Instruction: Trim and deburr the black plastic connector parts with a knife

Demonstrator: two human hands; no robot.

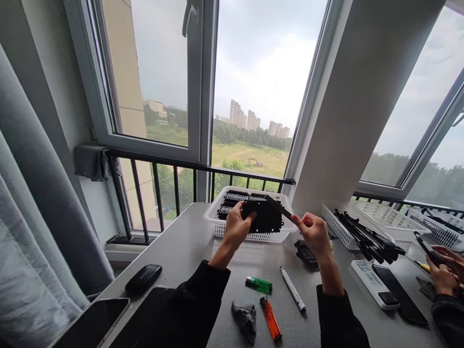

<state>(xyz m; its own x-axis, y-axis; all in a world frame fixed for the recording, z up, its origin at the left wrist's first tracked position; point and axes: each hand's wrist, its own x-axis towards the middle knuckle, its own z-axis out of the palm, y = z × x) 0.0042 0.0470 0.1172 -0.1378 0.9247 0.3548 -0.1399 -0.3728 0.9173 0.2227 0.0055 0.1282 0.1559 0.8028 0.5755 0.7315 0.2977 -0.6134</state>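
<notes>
My left hand (236, 226) is closed round the left edge of a flat black plastic panel (267, 220), thumb on its face. It holds the panel up in front of a white basket (219, 229). In my right hand (315, 236), pinched by one end, is a narrow flat black strip (280, 208). The strip slants up to the left, its far end over the panel's top edge; whether they touch I cannot tell. Ridged black parts (232, 197) lie in the basket behind. Another ridged black part (306, 252) lies on the table below my right hand.
A green lighter (258, 284), orange lighter (270, 319), white marker (293, 290) and crumpled grey lump (245, 320) lie before me. A black case (143, 279) is left. Rightward are a basket (336, 227) of long black strips, a white device (373, 285) and a co-worker's hands (446, 273).
</notes>
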